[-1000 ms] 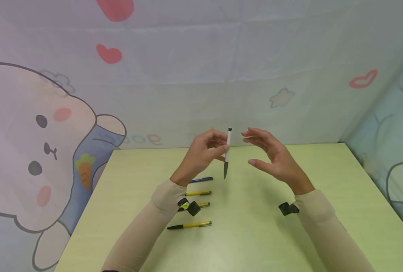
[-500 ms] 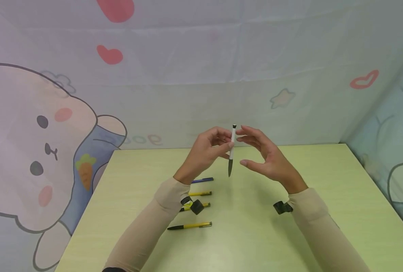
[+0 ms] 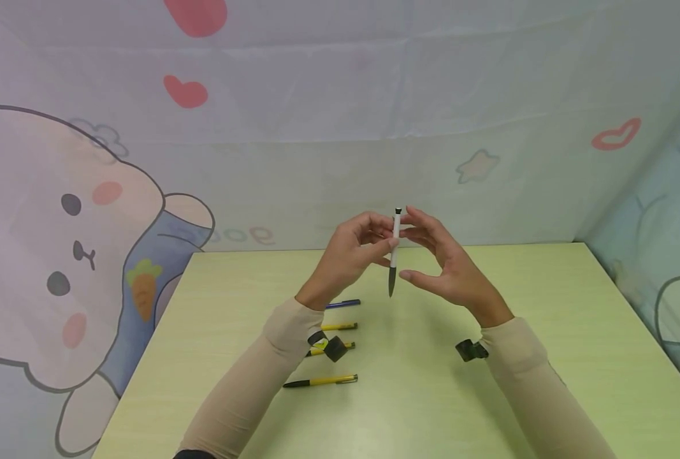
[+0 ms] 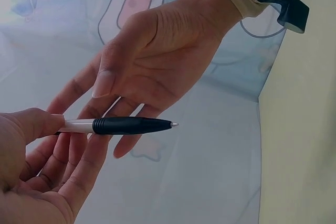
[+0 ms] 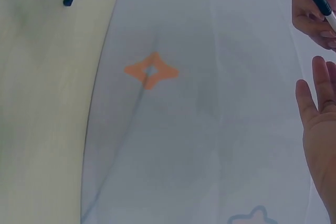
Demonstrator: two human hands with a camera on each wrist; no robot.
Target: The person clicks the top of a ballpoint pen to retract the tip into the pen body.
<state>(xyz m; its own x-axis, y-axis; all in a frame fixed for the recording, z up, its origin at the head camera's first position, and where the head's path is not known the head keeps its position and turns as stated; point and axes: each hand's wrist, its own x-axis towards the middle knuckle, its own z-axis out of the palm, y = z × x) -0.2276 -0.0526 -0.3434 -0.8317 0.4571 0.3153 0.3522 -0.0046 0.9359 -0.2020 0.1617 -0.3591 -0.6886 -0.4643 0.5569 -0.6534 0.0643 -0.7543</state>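
Note:
My left hand (image 3: 354, 255) pinches a white ballpoint pen (image 3: 394, 258) between thumb and fingers, above the table. The pen stands nearly upright, its black grip and point downward. In the left wrist view, a metal tip shows at the end of the black grip (image 4: 134, 125). My right hand (image 3: 457, 271) is just right of the pen, thumb and fingers spread apart around that side. Its fingertips lie very near the pen's upper part; whether they touch it I cannot tell. In the right wrist view, my right hand (image 5: 321, 135) is partly cut off at the edge.
Below my left forearm, a blue pen (image 3: 343, 304) and several yellow pens (image 3: 322, 381) lie in a column on the pale green table (image 3: 420, 408). My left sleeve partly hides some of them. A printed cloth (image 3: 328, 95) hangs behind the table.
The left hand has carried the pen slightly right and up. The right hand has moved left, closing the gap to the pen. The pens on the table have stayed put.

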